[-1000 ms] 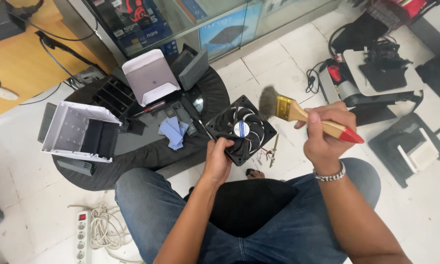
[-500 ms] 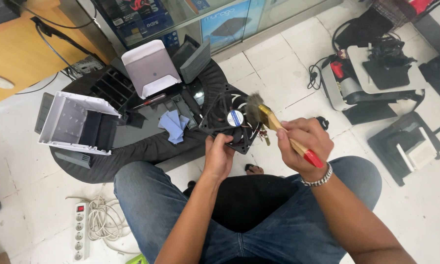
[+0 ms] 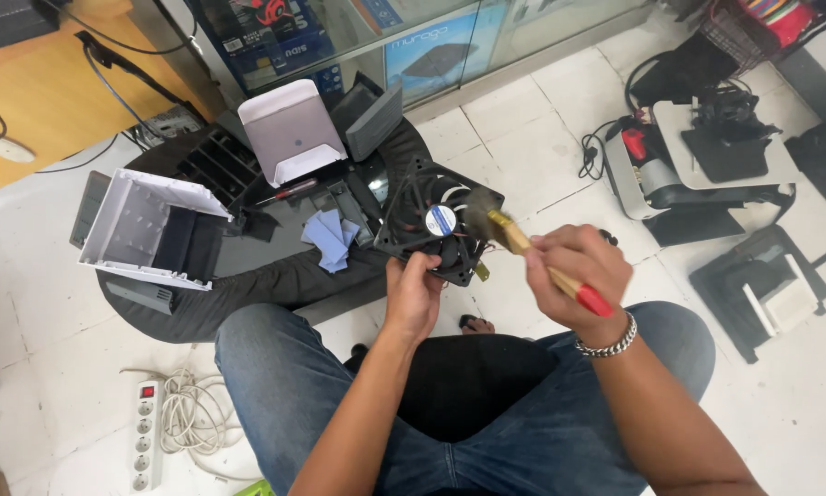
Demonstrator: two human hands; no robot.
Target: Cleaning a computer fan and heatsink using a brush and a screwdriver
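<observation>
There is just one camera. It sits on the person's head and looks almost straight down. It is close to the two hands, near the middle of the picture, with the knees right under them. The white floor (image 3: 523, 147) fills the rest, and a glass case (image 3: 385, 46) runs along the top.

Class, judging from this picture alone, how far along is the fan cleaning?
Done: the white casing lies open on the mat, parts removed. In hand: left hand holds the black fan; right hand sets the brush against it. Left: reassembly; parts lie scattered.
</observation>
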